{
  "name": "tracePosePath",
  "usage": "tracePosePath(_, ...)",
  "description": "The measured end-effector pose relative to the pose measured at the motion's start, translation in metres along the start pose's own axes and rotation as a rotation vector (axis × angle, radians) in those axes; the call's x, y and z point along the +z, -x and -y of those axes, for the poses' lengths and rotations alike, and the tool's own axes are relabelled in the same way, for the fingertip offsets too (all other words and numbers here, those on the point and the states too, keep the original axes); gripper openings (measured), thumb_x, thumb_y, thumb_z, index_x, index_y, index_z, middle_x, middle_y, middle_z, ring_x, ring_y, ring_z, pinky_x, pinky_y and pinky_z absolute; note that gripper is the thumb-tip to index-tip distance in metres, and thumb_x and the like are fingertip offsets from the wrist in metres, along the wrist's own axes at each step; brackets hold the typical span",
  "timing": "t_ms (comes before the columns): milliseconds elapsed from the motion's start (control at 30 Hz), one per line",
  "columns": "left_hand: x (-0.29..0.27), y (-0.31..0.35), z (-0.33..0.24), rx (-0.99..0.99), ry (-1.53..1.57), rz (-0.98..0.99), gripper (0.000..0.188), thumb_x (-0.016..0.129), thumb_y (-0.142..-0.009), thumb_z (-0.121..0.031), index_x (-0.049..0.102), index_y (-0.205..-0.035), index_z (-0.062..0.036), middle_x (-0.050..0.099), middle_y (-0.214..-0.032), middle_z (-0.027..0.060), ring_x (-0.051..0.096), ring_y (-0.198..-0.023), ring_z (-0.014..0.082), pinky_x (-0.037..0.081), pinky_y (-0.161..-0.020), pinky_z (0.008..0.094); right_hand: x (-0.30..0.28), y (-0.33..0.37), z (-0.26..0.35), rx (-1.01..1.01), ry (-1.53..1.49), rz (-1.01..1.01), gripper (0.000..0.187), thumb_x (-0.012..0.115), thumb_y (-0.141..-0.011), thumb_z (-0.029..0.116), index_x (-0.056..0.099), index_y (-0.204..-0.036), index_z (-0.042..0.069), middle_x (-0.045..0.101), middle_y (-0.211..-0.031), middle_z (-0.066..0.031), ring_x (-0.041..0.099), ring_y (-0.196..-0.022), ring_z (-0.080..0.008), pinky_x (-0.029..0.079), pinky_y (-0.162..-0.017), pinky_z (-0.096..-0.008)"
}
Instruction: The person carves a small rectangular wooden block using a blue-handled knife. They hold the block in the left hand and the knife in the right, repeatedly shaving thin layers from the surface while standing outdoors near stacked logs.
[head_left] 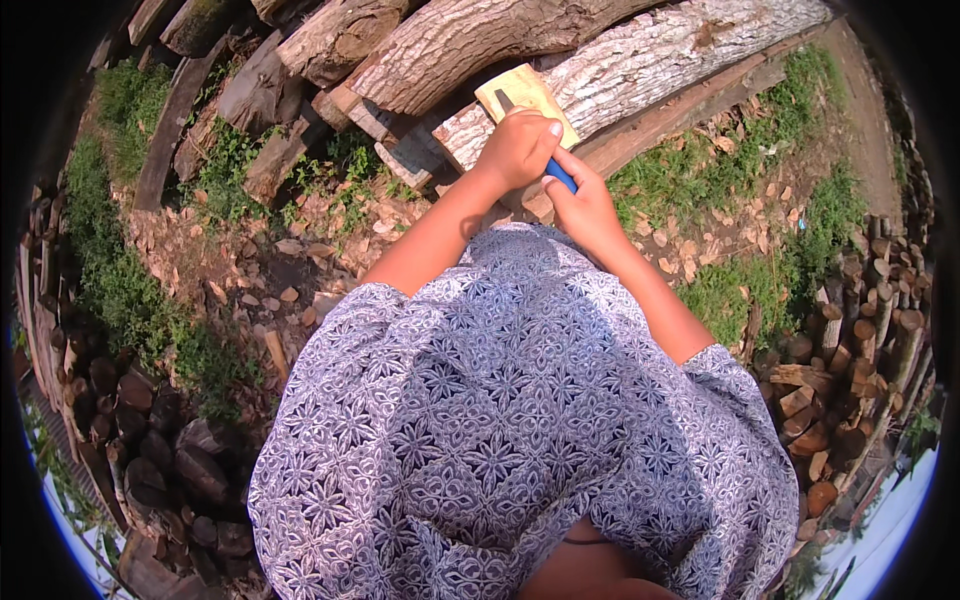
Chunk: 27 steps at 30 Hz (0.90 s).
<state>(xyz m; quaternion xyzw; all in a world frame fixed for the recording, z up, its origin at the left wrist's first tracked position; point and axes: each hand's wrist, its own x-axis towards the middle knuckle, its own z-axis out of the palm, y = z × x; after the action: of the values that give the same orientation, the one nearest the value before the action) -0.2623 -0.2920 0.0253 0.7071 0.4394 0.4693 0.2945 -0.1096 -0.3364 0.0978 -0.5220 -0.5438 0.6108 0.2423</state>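
A chisel with a blue handle [561, 177] and a dark flat blade [503, 100] lies slanted over a pale yellow piece of wood [536, 86]. Closed round the front of the tool, my left hand [518, 148] hides where blade and handle meet. My right hand [588, 207] wraps the rear of the blue handle, close behind the left. The blade points away from me, its tip over the wood's face. Under the wood is a thick pale-barked log [665, 68]; whether anything fixes the wood to it, I cannot tell.
More thick logs [450, 50] lie stacked at the far left. A squared beam [690, 115] runs along the log's near side. Wood chips [290, 295] and grass [740, 290] cover the ground. Piles of cut branches stand at right [850, 340] and left [150, 440].
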Motion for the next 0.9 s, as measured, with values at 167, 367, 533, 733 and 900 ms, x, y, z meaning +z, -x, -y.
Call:
tracePosePath(167,-0.003,0.005,0.011,0.077,-0.274,-0.132,0.035,0.041,-0.103,-0.033,0.059,-0.107,-0.0032,0.057,-0.112,0.0187,0.052,-0.107,0.0388,0.036,-0.100,0.0507,0.001,-0.023,-0.014,-0.055,0.062,0.004,0.052,0.058,-0.094,0.009,0.051,-0.145,0.002,0.068,-0.119,-0.0121,0.064,-0.096,-0.0150,0.051,-0.086,-0.0294)
tracePosePath(367,0.004,0.068,0.013,-0.112,-0.499,-0.164,0.081,0.066,-0.087,-0.052,0.031,-0.142,-0.0037,0.035,-0.145,0.0192,0.035,-0.136,0.0395,0.020,-0.114,0.0630,-0.012,-0.032,0.005,0.104,-0.037,0.060,0.052,0.057,-0.094,0.009,0.052,-0.146,0.008,0.067,-0.110,-0.0078,0.055,-0.057,-0.0074,0.046,-0.049,-0.0256)
tracePosePath(533,0.012,0.068,0.003,-0.231,-0.693,-0.111,0.084,0.078,-0.076,-0.048,0.042,-0.141,-0.0100,0.039,-0.144,0.0160,0.037,-0.137,0.0378,0.028,-0.108,0.0572,-0.027,-0.039,0.009,0.130,-0.104,0.112,0.052,0.055,-0.096,0.008,0.051,-0.148,0.010,0.063,-0.092,-0.0014,0.049,-0.054,-0.0047,0.043,-0.046,-0.0240)
tracePosePath(733,-0.002,0.059,0.007,-0.208,-0.623,-0.200,0.057,0.071,-0.090,-0.036,0.053,-0.136,-0.0082,0.046,-0.145,0.0169,0.053,-0.126,0.0356,0.039,-0.103,0.0468,-0.055,-0.017,0.038,0.113,-0.208,0.139,0.052,0.055,-0.096,0.007,0.050,-0.148,0.007,0.058,-0.082,0.0017,0.043,-0.052,-0.0028,0.041,-0.047,-0.0239)
tracePosePath(900,-0.011,0.062,0.013,-0.251,-0.323,-0.269,0.048,0.063,-0.098,-0.026,0.048,-0.137,-0.0044,0.042,-0.151,0.0207,0.047,-0.134,0.0423,0.046,-0.105,0.0465,-0.076,0.007,0.046,0.116,-0.254,0.103,0.054,0.054,-0.095,0.006,0.048,-0.149,0.006,0.055,-0.081,0.0022,0.040,-0.051,-0.0025,0.039,-0.047,-0.0239)
